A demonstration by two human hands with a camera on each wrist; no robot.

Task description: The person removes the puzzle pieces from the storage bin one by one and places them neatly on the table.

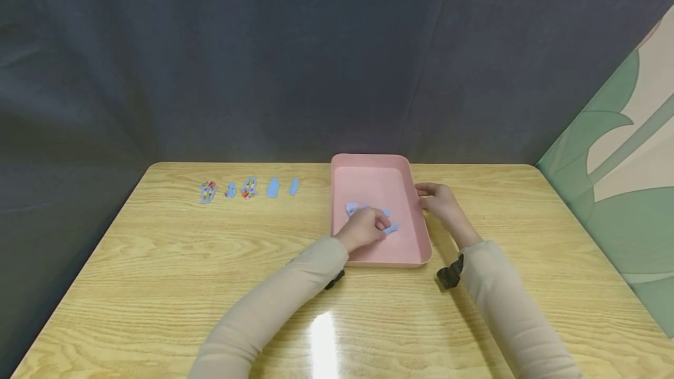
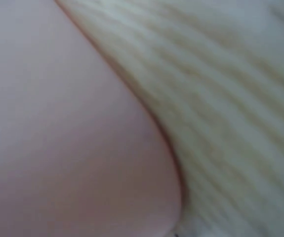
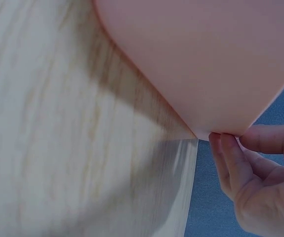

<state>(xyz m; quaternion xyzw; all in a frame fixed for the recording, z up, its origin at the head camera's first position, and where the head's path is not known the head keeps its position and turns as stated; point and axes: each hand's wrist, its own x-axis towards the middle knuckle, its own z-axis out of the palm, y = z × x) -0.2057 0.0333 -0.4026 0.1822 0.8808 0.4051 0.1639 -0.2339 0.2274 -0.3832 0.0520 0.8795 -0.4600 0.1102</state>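
Observation:
My left hand reaches into a pink tray, its thumb and fingers pinching a small flat blue piece close over the tray floor. A pale blue piece lies left of the knuckles, and another blue bit shows just past the fingers. Outside the tray's right wall, the fingertips of my right hand touch the wall with fairly straight fingers. In the right wrist view, this hand meets the far end of the pink wall. The left wrist view shows the tray wall, without the hand.
Along the back left of the wooden table lie several small blue pieces in a row, among them a multicoloured one and a plain blue one. A dark curtain hangs behind the table's back edge.

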